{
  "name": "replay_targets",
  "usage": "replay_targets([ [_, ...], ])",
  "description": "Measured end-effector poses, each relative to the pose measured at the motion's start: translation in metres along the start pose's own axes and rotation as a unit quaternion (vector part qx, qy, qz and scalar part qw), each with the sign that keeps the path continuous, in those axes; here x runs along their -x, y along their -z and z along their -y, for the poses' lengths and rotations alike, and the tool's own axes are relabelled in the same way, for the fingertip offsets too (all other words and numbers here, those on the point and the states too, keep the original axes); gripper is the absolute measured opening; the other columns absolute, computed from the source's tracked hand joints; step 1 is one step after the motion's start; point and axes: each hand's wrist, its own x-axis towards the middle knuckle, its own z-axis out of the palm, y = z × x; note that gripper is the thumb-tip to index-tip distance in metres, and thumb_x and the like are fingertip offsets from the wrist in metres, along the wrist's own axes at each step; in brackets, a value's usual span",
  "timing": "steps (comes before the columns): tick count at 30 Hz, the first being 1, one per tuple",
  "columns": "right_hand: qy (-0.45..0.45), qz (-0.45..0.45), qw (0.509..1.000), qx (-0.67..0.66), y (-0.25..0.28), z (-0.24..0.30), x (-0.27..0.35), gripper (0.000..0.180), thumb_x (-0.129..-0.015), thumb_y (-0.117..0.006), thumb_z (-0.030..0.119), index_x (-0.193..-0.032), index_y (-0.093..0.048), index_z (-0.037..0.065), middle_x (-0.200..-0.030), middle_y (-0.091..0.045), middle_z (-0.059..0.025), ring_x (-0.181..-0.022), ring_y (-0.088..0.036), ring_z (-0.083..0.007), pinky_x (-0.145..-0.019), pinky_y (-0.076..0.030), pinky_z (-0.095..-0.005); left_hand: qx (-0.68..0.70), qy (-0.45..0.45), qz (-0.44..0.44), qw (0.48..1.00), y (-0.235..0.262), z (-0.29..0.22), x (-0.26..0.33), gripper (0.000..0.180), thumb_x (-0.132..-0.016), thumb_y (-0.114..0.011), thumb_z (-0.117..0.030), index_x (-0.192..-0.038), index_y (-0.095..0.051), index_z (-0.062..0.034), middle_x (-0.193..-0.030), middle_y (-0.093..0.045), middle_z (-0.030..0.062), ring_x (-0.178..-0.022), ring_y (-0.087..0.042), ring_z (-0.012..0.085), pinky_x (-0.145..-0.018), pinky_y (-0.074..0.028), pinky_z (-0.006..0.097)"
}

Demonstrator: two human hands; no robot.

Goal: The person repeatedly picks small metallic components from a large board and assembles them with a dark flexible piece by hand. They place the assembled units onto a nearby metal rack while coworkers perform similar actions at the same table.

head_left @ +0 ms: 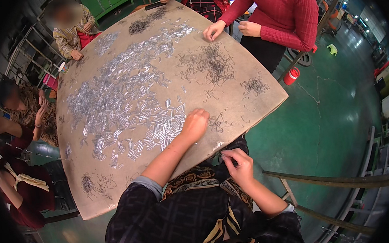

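Note:
My left hand (pixel 196 125) rests on the brown tabletop (pixel 131 187), its fingers curled down and their tips hidden. To its left lie many small shiny silver metal pieces (pixel 157 130), long and narrow. Just right of it is a small loose pile of thin dark bent wires (pixel 218 123). Off the table's near edge, my right hand (pixel 239 165) is in front of my body, thumb and forefinger pinched together. Something small and dark shows at those fingertips, too small to name. More dark bent wires (pixel 211 65) lie in a tangled heap further off.
Co-workers sit round the table; a person in a red sweater (pixel 281 16) reaches onto its far right, another in a checked jacket (pixel 71 35) sits far left. Other wire heaps (pixel 254 86) lie near the right corner. A red jar (pixel 291 76) and metal rails (pixel 332 182) are at the right.

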Motion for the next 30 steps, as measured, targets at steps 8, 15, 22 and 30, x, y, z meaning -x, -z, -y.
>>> replay_targets([
  [8, 0.001, 0.019, 1.000, -0.002, -0.003, 0.003, -0.002, 0.016, -0.078, -0.070, -0.005, -0.093, -0.069, 0.000, -0.082, -0.066, -0.0125, -0.068, -0.066, -0.0232, -0.059, -0.052, -0.0296, 0.133, 0.058, -0.001, 0.989, 0.017, 0.013, 0.001, 0.009, -0.083, -0.062, -0.002, -0.090, -0.065, 0.0014, -0.088, -0.062, 0.0190, -0.086, -0.061, 0.0380, -0.076, -0.049, 0.042],
  [15, -0.013, 0.022, 1.000, -0.003, -0.004, -0.002, 0.001, 0.021, -0.077, -0.069, -0.008, -0.097, -0.069, 0.000, -0.083, -0.066, -0.0111, -0.074, -0.066, -0.0205, -0.067, -0.052, -0.0284, 0.303, 0.158, 0.082, 0.936, 0.057, -0.025, 0.026, 0.007, -0.086, -0.065, -0.004, -0.092, -0.067, -0.0009, -0.083, -0.068, 0.0079, -0.069, -0.063, 0.0153, -0.065, -0.049, 0.028],
  [22, -0.026, -0.004, 0.999, -0.046, -0.009, -0.003, 0.002, 0.035, -0.075, -0.068, -0.011, -0.108, -0.064, 0.000, -0.084, -0.066, -0.0109, -0.075, -0.065, -0.0200, -0.070, -0.053, -0.0294, 0.560, 0.189, 0.144, 0.794, 0.063, -0.059, 0.073, 0.004, -0.086, -0.070, -0.006, -0.088, -0.067, -0.0047, -0.080, -0.064, -0.0040, -0.065, -0.052, 0.0019, -0.058, -0.040, 0.018],
  [30, -0.021, 0.016, 0.999, -0.041, -0.009, -0.002, 0.004, 0.040, -0.074, -0.069, -0.012, -0.111, -0.062, 0.001, -0.085, -0.066, -0.0100, -0.076, -0.066, -0.0198, -0.071, -0.053, -0.0299, 0.520, 0.145, 0.065, 0.839, 0.045, -0.068, 0.086, 0.005, -0.086, -0.070, -0.004, -0.088, -0.066, -0.0037, -0.089, -0.063, -0.0013, -0.069, -0.050, 0.0025, -0.060, -0.039, 0.019],
])
